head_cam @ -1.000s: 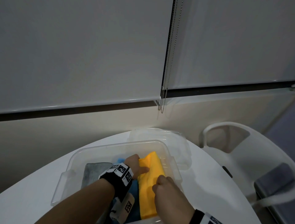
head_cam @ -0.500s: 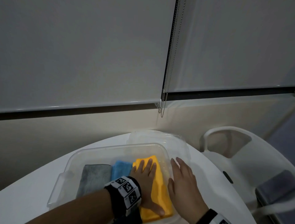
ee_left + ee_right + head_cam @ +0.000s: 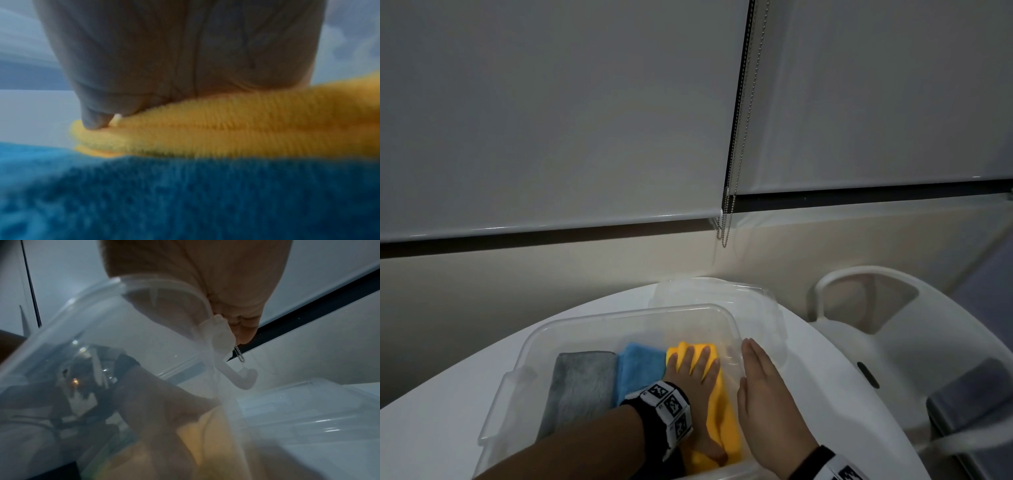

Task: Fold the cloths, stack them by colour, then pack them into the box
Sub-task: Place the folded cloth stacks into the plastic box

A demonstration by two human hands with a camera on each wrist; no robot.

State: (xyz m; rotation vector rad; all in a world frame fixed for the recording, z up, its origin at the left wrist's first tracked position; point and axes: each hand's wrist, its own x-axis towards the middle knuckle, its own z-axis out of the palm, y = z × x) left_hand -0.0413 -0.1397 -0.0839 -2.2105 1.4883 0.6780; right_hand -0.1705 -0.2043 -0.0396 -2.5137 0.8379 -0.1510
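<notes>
A clear plastic box (image 3: 599,317) stands on the white table (image 3: 431,431). Inside lie three folded stacks side by side: grey cloth (image 3: 580,380) at the left, blue cloth (image 3: 638,368) in the middle, yellow cloth (image 3: 724,414) at the right. My left hand (image 3: 693,368) lies flat on the yellow cloth with straight fingers; in the left wrist view the palm (image 3: 185,56) presses the yellow stack (image 3: 226,129) beside the blue cloth (image 3: 185,194). My right hand (image 3: 760,373) rests flat with straight fingers along the box's right rim, outside the box (image 3: 102,305).
The box's clear lid (image 3: 726,291) lies on the table behind the box. A white tub chair (image 3: 893,329) with a grey cushion (image 3: 976,401) stands at the right. Roller blinds and a bead chain (image 3: 726,222) hang on the wall beyond.
My left hand has flattened on top of the yellow cloth and slid a little farther in. My right hand let go of the yellow cloth and moved out to the box's right rim.
</notes>
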